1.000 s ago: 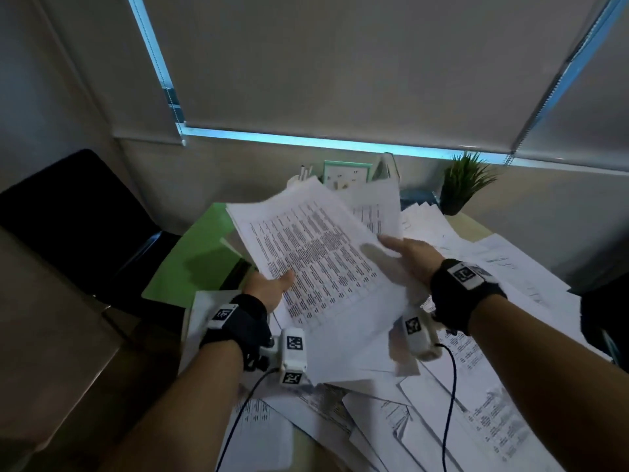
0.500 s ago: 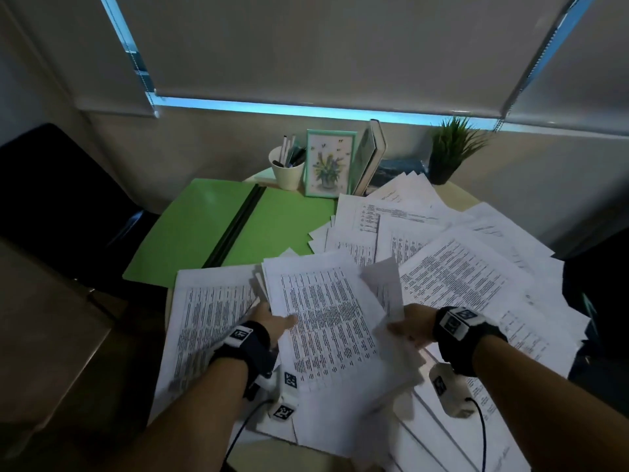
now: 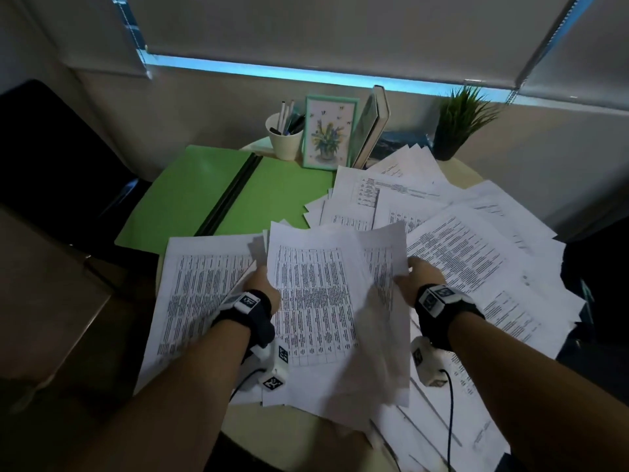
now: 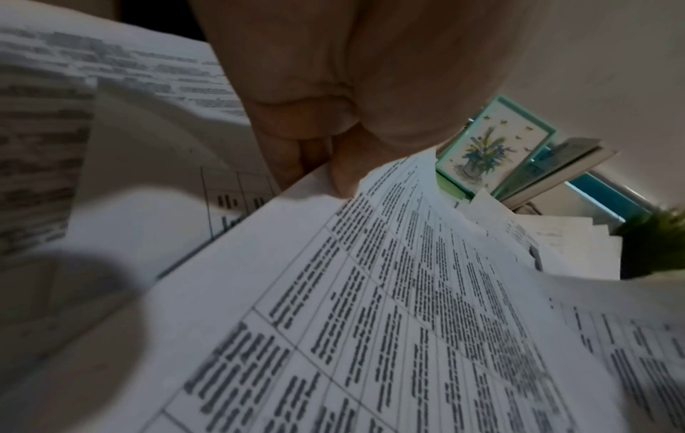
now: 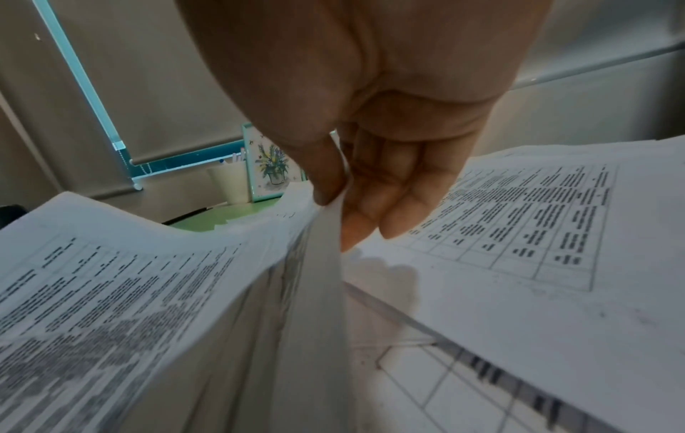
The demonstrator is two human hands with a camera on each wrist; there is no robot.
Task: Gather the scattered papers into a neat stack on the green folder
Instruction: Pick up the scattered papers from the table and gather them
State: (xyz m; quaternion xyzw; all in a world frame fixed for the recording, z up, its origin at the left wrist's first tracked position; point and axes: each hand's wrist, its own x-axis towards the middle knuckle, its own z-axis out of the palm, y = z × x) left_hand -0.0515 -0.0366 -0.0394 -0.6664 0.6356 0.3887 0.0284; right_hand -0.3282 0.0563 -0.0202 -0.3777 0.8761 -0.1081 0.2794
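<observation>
I hold a bundle of printed papers (image 3: 316, 301) between both hands, just above the table's near half. My left hand (image 3: 260, 279) grips its left edge, with the fingers hidden under the sheets (image 4: 389, 293). On the right edge, my right hand (image 3: 417, 272) pinches the bundle (image 5: 148, 278) between thumb and fingers (image 5: 374, 211). The open green folder (image 3: 204, 199) lies bare at the back left. More loose papers (image 3: 476, 253) spread over the table's right side, and one sheet (image 3: 200, 284) lies under my left arm.
At the back stand a pen cup (image 3: 285, 136), a framed flower picture (image 3: 329, 134), upright books (image 3: 372, 124) and a potted plant (image 3: 456, 124). A dark chair (image 3: 51, 148) sits to the left, off the table. Closed blinds cover the window.
The bundle has come down from raised in front of me to low over the near half of the table. The folder, hidden behind it before, now shows in full.
</observation>
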